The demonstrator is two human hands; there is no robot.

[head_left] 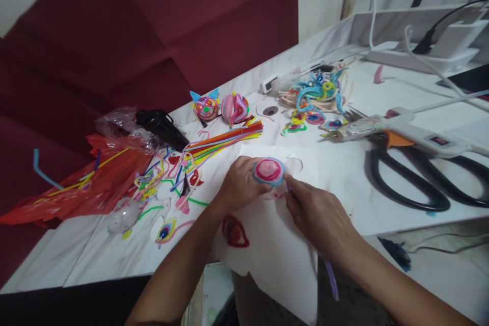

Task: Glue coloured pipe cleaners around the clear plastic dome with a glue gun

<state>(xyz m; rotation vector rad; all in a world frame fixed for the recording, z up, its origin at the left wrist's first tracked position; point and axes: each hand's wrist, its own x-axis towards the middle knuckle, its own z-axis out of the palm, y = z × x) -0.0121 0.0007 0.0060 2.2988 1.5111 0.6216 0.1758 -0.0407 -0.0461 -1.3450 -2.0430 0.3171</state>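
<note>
My left hand [239, 181] is closed around a small clear ball wound with coiled pipe cleaner [268, 169], pink in the middle with a red and a light blue ring outside. My right hand [317, 211] pinches a purple pipe cleaner [331, 280] at the ball's right side, and its tail hangs below the palm. Beneath both hands lies a white paper sheet [284, 244] that overhangs the table's front edge. A red and orange teardrop-shaped pipe cleaner piece [236, 232] rests on it near my left forearm.
Large black-handled scissors [410, 178] and a white glue gun [416, 135] lie at right. Two decorated balls [206, 107] stand behind a bundle of pipe cleaners [225, 137]. At left are a red plastic bag [110, 168], a clear ball [125, 214] and a black holder-like object [162, 127].
</note>
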